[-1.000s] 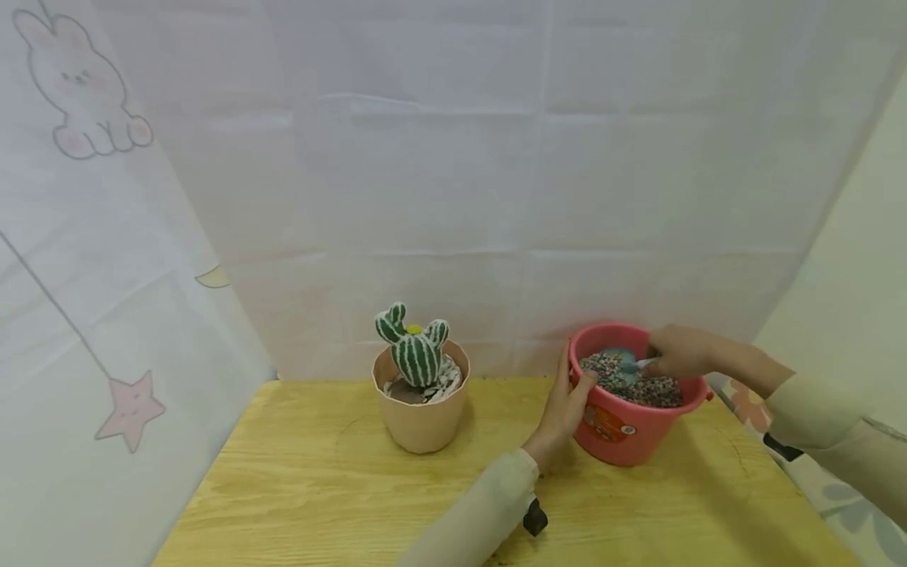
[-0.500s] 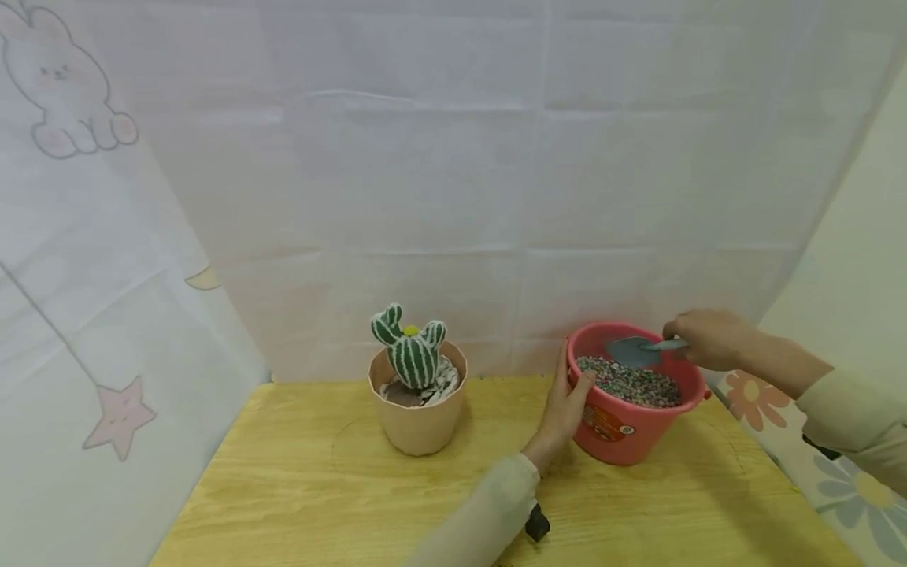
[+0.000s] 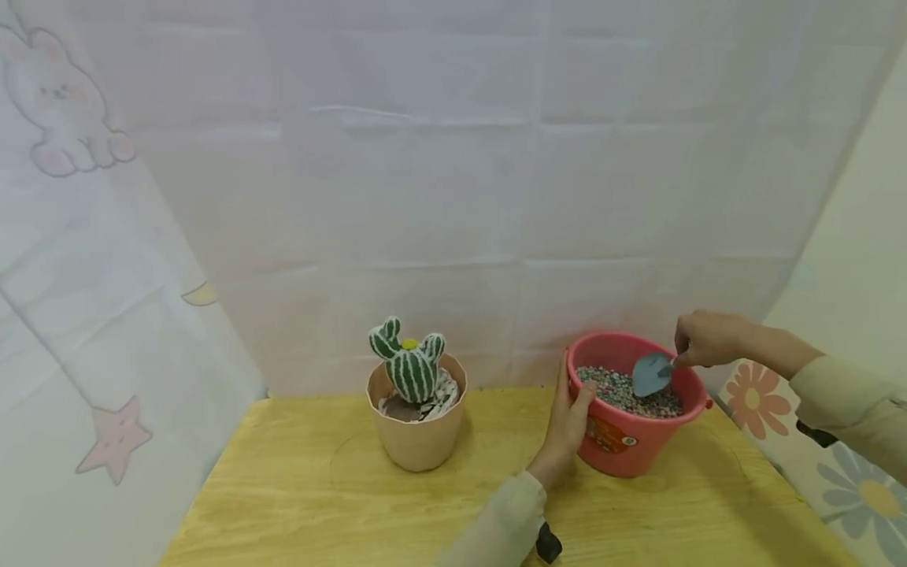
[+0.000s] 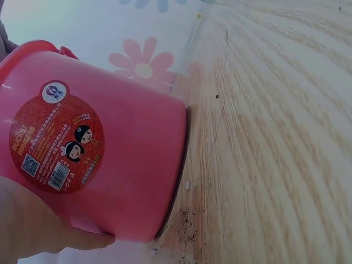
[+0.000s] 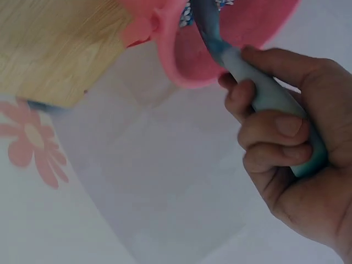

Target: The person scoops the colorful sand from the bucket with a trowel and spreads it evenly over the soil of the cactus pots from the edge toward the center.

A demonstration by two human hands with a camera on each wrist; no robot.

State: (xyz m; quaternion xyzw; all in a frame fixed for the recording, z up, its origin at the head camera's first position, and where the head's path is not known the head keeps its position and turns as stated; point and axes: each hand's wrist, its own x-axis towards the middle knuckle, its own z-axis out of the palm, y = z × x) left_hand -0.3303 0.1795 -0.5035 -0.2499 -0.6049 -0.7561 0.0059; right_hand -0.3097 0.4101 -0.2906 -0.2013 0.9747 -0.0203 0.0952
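A small trowel [image 3: 652, 373] with a blue-grey blade is in my right hand [image 3: 712, 337], above the right rim of a pink bucket [image 3: 623, 441]. The right wrist view shows the fingers curled round its pale teal handle [image 5: 264, 91]. The blade tilts down over speckled multicoloured granules [image 3: 615, 389] inside the bucket. My left hand [image 3: 567, 421] rests against the bucket's left side, thumb by the front rim and fingers extended along the wall. In the left wrist view, one straight finger [image 4: 91, 240] lies along the bucket beside its round red label [image 4: 58, 137].
On the wooden table [image 3: 298, 488], left of the bucket, stands a beige pot [image 3: 418, 442] holding a knitted green-and-white cactus [image 3: 412, 375] and pale chips. A pale cloth backdrop [image 3: 425, 197] closes off the back. Flower-printed cloth lies past the right table edge.
My right hand has risen and moved right, lifting the trowel out of the granules. The blade, level half a second ago, now points down over them. My left hand stays on the bucket.
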